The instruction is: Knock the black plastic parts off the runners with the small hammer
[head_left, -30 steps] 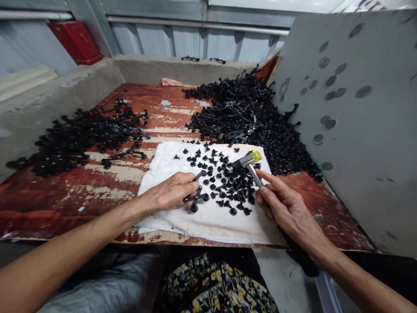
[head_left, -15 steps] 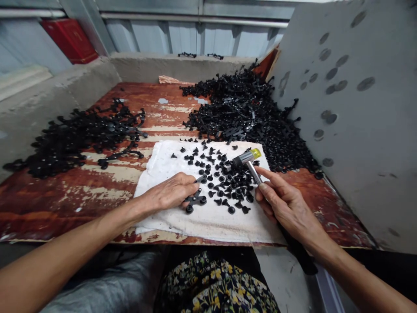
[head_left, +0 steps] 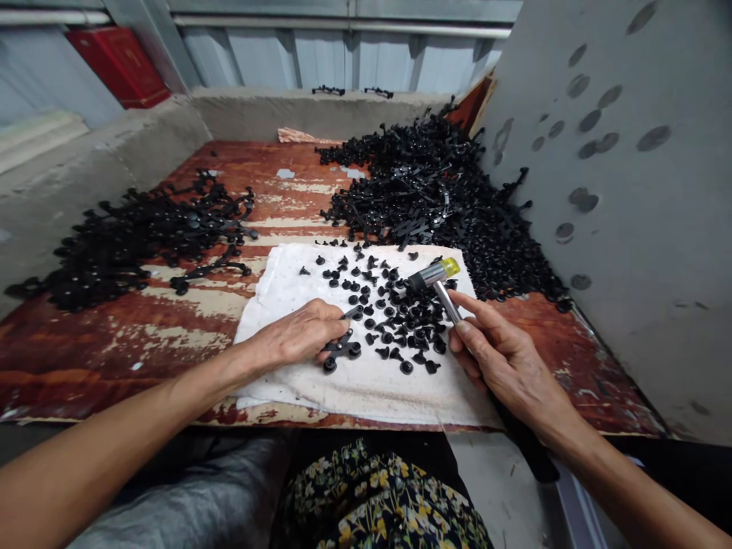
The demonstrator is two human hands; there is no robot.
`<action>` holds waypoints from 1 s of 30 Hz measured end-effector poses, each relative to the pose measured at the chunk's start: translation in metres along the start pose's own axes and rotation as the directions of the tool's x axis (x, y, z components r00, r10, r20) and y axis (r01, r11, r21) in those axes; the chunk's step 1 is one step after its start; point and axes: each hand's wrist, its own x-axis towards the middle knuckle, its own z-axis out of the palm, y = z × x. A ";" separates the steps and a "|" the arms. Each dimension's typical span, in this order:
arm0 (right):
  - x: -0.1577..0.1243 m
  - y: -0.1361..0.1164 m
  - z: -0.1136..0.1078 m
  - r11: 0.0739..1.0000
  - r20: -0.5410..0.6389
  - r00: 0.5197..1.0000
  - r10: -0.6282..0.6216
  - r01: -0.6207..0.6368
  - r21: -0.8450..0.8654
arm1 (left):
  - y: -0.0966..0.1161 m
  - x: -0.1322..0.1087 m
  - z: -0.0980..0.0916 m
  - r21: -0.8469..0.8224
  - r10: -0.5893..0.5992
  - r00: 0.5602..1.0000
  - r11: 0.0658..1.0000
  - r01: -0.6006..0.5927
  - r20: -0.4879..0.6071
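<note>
My left hand (head_left: 312, 332) is closed around a black jointed bracket (head_left: 341, 347) with round feet, low over the white cloth (head_left: 286, 389). Part of the bracket is hidden under the fingers. In my right hand (head_left: 495, 347) is a hammer (head_left: 431, 274) with a metal head, one yellow face and one black face. Its metal shaft runs into a black handle below the palm, and the index finger lies along the shaft. The hammer head hovers above several small black round-headed pegs (head_left: 400, 320) scattered on the cloth.
A large heap of black parts (head_left: 423, 191) covers the back right of the worn red tabletop (head_left: 200, 305). To the left lies a smaller pile of black linked brackets (head_left: 154, 236). A grey spotted panel (head_left: 623, 191) stands along the right, and a concrete ledge (head_left: 257, 118) runs behind.
Both hands keep their hold, the left on the bracket and the right on the hammer, nearly still. The view has shifted very slightly.
</note>
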 end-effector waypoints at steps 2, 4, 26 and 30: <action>0.000 0.001 -0.001 1.000 0.004 1.000 -0.015 0.015 -0.026 | 0.002 -0.001 -0.002 0.011 -0.025 0.999 1.000 0.025 -0.020; 0.000 0.002 -0.001 0.996 0.003 0.999 -0.049 0.049 -0.073 | 0.005 -0.001 -0.003 0.022 -0.066 0.997 0.998 0.067 -0.049; 0.006 -0.014 0.027 0.639 0.267 0.775 -0.573 0.626 -0.446 | 0.018 0.001 -0.006 -0.124 -0.292 0.956 0.949 0.289 -0.012; 0.008 -0.015 0.025 0.595 0.340 0.788 -0.512 0.612 -0.522 | 0.008 0.003 -0.009 -0.106 -0.215 0.976 0.971 0.215 0.015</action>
